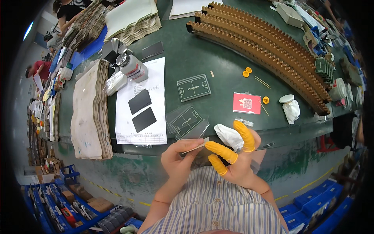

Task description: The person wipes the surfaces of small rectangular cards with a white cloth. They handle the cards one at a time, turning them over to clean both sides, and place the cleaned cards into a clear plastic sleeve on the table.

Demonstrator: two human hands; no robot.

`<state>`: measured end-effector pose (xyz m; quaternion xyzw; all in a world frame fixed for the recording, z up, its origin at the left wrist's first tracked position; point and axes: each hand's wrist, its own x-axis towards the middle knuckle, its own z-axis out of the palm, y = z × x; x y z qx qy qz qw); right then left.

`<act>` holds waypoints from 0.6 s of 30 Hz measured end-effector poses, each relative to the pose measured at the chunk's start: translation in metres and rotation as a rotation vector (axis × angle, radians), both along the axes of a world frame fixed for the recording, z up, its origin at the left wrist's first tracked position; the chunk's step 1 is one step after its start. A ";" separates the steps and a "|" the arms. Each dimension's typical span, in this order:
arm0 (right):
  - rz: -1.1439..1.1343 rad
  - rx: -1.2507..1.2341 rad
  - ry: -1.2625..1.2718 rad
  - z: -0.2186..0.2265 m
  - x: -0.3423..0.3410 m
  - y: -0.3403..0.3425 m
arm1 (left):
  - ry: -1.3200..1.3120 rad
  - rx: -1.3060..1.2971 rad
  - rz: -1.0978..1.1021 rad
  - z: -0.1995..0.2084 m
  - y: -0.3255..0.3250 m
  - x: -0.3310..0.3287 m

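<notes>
In front of my striped shirt, my left hand (179, 158) pinches a thin pale card (196, 147), seen nearly edge-on. My right hand (239, 160) wears yellow finger cots on several fingers, which are spread apart. One cot-covered fingertip is at the card's right end; whether it touches cannot be told. Just beyond my hands lie a dark card printed with a white pitch outline (187, 121) in clear film and a crumpled white cloth (229, 135). Farther off is a stack of similar cards (194, 87).
Plain black cards (144, 119) lie on a printed sheet (159, 130), with a metal-topped bottle (134, 68) beyond. Long slotted wooden racks (257, 48) cross the right side. Yellow finger cots (246, 73), thin sticks (262, 82), and a red card (241, 103) lie nearer. Paper stacks (89, 113) stand left.
</notes>
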<state>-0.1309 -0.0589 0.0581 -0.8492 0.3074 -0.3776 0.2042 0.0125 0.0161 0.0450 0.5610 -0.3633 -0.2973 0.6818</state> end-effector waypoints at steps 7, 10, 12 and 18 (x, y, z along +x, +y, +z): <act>-0.022 0.031 -0.028 0.003 -0.002 -0.001 | -0.027 -0.020 -0.008 -0.002 0.000 0.001; -0.003 0.018 -0.040 0.000 0.000 -0.001 | -0.023 -0.020 -0.015 0.000 0.000 -0.001; -0.001 0.025 -0.053 -0.001 0.001 -0.001 | -0.023 -0.015 -0.021 0.000 0.000 0.000; 0.004 0.038 -0.028 0.000 0.000 0.000 | 0.032 -0.012 -0.042 0.000 0.000 0.000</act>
